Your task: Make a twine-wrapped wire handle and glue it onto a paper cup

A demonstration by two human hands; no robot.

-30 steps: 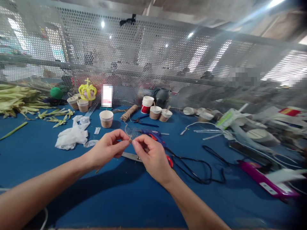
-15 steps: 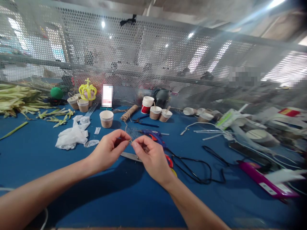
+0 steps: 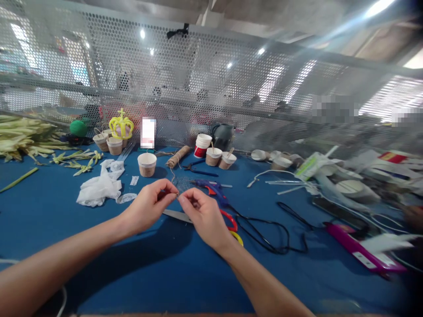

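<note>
My left hand (image 3: 152, 206) pinches a thin piece of twine (image 3: 172, 175) between thumb and fingertips. My right hand (image 3: 205, 216) meets it there, its thumb and forefinger also pinched on the twine end. From behind the fingertips the strand leads back toward a roll of twine (image 3: 179, 156). Beneath the right hand lie scissors (image 3: 177, 215), blades pointing left, with red and yellow handles partly covered by that hand. A blue glue gun (image 3: 215, 190) rests just beyond it. Left of the roll stands a brown and white paper cup (image 3: 147, 165).
White lace (image 3: 99, 189) and pale husks (image 3: 26, 136) lie left. Pliers (image 3: 201, 169), cups (image 3: 214, 156) and a yellow crown-shaped piece (image 3: 121, 127) stand behind. A black cord (image 3: 264, 220) and purple power strip (image 3: 360, 246) occupy the right. A perforated metal screen (image 3: 185, 79) backs the table.
Both hands have shifted slightly left, still pinching together. More of the scissors' red and yellow handles shows beside my right hand. A blurred dark shape has appeared at the right edge.
</note>
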